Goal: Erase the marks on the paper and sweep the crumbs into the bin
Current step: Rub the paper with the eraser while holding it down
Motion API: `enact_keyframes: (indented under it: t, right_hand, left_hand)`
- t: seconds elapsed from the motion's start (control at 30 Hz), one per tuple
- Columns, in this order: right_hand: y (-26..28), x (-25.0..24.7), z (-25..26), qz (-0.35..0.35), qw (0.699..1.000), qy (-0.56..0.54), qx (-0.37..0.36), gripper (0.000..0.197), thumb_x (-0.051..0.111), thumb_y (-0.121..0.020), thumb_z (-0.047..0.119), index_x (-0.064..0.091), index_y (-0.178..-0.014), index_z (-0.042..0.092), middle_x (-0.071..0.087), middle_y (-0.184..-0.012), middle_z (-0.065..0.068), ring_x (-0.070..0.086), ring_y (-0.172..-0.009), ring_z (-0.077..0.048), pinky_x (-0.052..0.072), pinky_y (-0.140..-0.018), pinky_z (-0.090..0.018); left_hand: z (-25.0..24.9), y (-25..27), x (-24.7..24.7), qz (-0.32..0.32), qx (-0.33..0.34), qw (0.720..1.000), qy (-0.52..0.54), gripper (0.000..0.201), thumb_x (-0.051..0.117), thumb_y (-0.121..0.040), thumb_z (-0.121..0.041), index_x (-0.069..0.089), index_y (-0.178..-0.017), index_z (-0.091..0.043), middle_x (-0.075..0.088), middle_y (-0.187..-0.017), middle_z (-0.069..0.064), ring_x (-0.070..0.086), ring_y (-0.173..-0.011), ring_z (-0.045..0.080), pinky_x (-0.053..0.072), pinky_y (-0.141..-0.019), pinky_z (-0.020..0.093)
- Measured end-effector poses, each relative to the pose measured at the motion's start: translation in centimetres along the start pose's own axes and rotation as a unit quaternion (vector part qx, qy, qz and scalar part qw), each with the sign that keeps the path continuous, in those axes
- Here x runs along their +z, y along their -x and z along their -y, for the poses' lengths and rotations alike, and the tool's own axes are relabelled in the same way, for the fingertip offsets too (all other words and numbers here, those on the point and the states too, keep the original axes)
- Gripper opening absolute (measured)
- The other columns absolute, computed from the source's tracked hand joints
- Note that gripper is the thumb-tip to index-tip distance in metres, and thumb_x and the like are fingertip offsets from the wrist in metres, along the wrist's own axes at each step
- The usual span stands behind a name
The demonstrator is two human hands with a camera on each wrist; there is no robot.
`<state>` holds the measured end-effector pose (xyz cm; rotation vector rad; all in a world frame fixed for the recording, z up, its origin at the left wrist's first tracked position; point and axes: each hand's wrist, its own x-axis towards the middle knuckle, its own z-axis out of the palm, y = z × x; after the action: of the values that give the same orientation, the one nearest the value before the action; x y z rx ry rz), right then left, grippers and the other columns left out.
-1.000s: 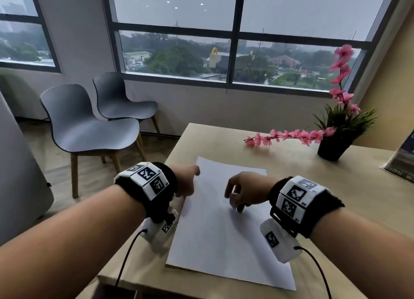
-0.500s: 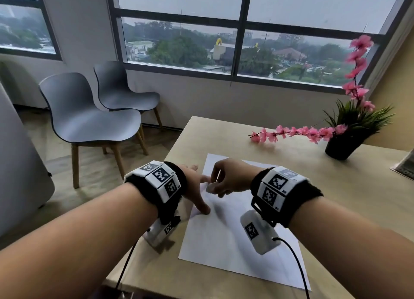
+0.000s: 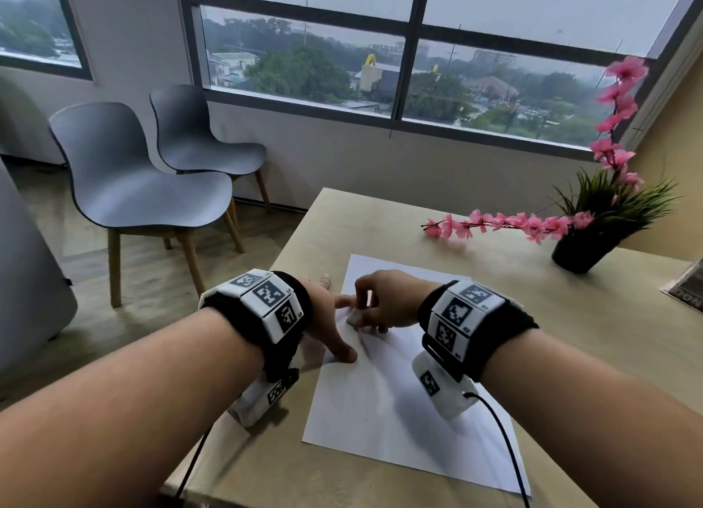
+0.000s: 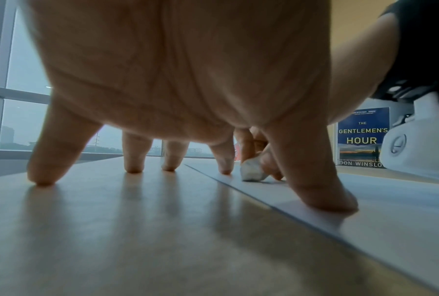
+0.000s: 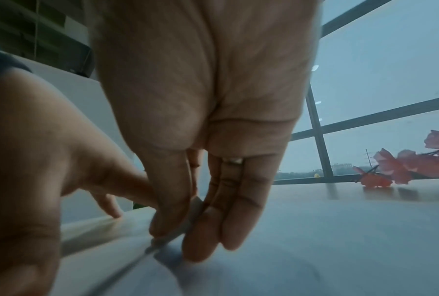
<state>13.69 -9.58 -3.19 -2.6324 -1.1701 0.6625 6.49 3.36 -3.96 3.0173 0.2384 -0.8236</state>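
A white sheet of paper [image 3: 399, 393] lies on the wooden table [image 3: 570, 336]. My right hand [image 3: 374, 306] pinches a small white eraser [image 3: 353, 318] and presses it onto the paper near its far left edge. In the left wrist view the eraser [image 4: 251, 172] touches the paper [image 4: 390, 220] between the right hand's fingertips. My left hand [image 3: 331, 317] is spread, fingers straight: thumb [image 3: 344, 353] and index finger press the paper's left edge, the other fingertips [image 4: 135, 164] stand on the table. Marks and crumbs are too faint to tell. No bin is in view.
A black pot with pink flowers [image 3: 582, 248] stands at the far right, one flowering branch [image 3: 494, 222] reaching low over the table. A book [image 4: 363, 138] stands at the right. Two grey chairs [image 3: 133, 180] stand on the floor left of the table.
My right hand moved from the middle of the paper to its far left edge, beside my left hand, and the eraser now presses down. My left hand's thumb and index finger spread onto the paper.
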Motion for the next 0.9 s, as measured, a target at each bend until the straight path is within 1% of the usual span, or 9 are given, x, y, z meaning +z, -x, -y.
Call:
enact_keyframes:
  t: [0.17, 0.23, 0.33, 0.43, 0.57, 0.67, 0.73, 0.83, 0.9]
  right_hand:
    - [1.0, 0.3, 0.1, 0.058, 0.998, -0.012, -0.036, 0.021, 0.069, -0.088, 0.033, 0.063, -0.102, 0.019, 0.075, -0.090, -0.005, 0.068, -0.071, -0.011, 0.054, -0.082, -0.033]
    - [0.4, 0.0, -0.1, 0.039, 0.999, -0.002, -0.027, 0.019, 0.070, -0.087, 0.034, 0.062, -0.096, 0.019, 0.076, -0.092, -0.005, 0.069, -0.071, -0.011, 0.055, -0.081, -0.032]
    - [-0.7, -0.6, -0.1, 0.002, 1.000, 0.012, 0.008, 0.021, 0.070, -0.088, 0.033, 0.059, -0.095, 0.017, 0.076, -0.091, -0.007, 0.068, -0.068, -0.013, 0.055, -0.074, -0.028]
    - [0.1, -0.3, 0.2, 0.034, 0.999, -0.001, -0.005, 0.015, 0.068, -0.089, 0.028, 0.058, -0.093, 0.018, 0.074, -0.086, -0.006, 0.065, -0.063, -0.011, 0.050, -0.063, -0.022]
    - [1.3, -0.1, 0.2, 0.095, 0.994, -0.007, -0.047, 0.013, 0.070, -0.088, 0.029, 0.060, -0.093, 0.024, 0.075, -0.092, -0.007, 0.070, -0.075, -0.017, 0.054, -0.077, -0.029]
    - [0.5, -0.6, -0.3, 0.045, 0.999, 0.008, -0.019, 0.018, 0.070, -0.086, 0.034, 0.059, -0.092, 0.021, 0.075, -0.093, -0.006, 0.067, -0.068, -0.011, 0.050, -0.069, -0.024]
    - [0.6, -0.6, -0.3, 0.037, 0.999, 0.011, -0.011, 0.021, 0.070, -0.086, 0.035, 0.061, -0.093, 0.018, 0.075, -0.088, -0.006, 0.064, -0.064, -0.008, 0.048, -0.064, -0.022]
    - [1.4, -0.3, 0.0, 0.095, 0.995, 0.020, -0.036, 0.016, 0.070, -0.087, 0.031, 0.062, -0.091, 0.018, 0.073, -0.080, -0.002, 0.066, -0.066, -0.009, 0.052, -0.070, -0.024]
    - [1.6, -0.4, -0.1, 0.118, 0.991, 0.030, -0.048, 0.014, 0.070, -0.087, 0.031, 0.062, -0.091, 0.020, 0.072, -0.081, 0.001, 0.067, -0.069, -0.010, 0.054, -0.076, -0.029]
  left_hand:
    - [0.0, 0.1, -0.1, -0.007, 0.006, 1.000, 0.015, 0.101, 0.063, -0.065, -0.075, 0.009, -0.146, -0.049, -0.007, -0.160, 0.011, 0.021, -0.144, 0.030, 0.026, -0.115, 0.038]
    - [0.0, 0.1, -0.1, -0.006, 0.005, 1.000, 0.014, 0.103, 0.063, -0.064, -0.076, 0.005, -0.146, -0.051, -0.008, -0.160, 0.010, 0.021, -0.144, 0.030, 0.026, -0.115, 0.039]
    - [-0.1, 0.0, -0.1, 0.001, 0.001, 1.000, 0.015, 0.104, 0.062, -0.065, -0.077, -0.003, -0.144, -0.055, -0.011, -0.160, 0.009, 0.016, -0.146, 0.031, 0.024, -0.116, 0.040]
    - [-0.1, 0.0, -0.1, 0.001, 0.004, 1.000, 0.017, 0.103, 0.062, -0.066, -0.076, 0.001, -0.146, -0.052, -0.011, -0.160, 0.009, 0.017, -0.145, 0.031, 0.024, -0.116, 0.038]
    - [0.0, 0.0, -0.1, 0.002, 0.003, 1.000, 0.021, 0.105, 0.064, -0.064, -0.076, 0.002, -0.146, -0.052, -0.011, -0.160, 0.009, 0.013, -0.146, 0.031, 0.024, -0.116, 0.039]
    - [-0.1, 0.1, -0.2, 0.006, -0.002, 1.000, 0.014, 0.107, 0.061, -0.064, -0.078, -0.001, -0.147, -0.050, -0.010, -0.160, 0.009, 0.017, -0.146, 0.029, 0.024, -0.115, 0.039]
    - [-0.1, 0.2, -0.2, 0.005, -0.003, 1.000, 0.014, 0.106, 0.061, -0.065, -0.078, -0.001, -0.147, -0.049, -0.010, -0.160, 0.009, 0.018, -0.145, 0.029, 0.025, -0.115, 0.038]
    - [-0.2, 0.5, -0.3, 0.000, 0.004, 1.000, 0.020, 0.101, 0.063, -0.066, -0.074, 0.001, -0.144, -0.056, -0.006, -0.161, 0.010, 0.021, -0.144, 0.031, 0.027, -0.115, 0.039]
    - [-0.3, 0.6, -0.3, 0.001, 0.007, 1.000, 0.022, 0.100, 0.065, -0.065, -0.074, 0.003, -0.142, -0.059, 0.002, -0.161, 0.009, 0.025, -0.143, 0.031, 0.029, -0.113, 0.039]
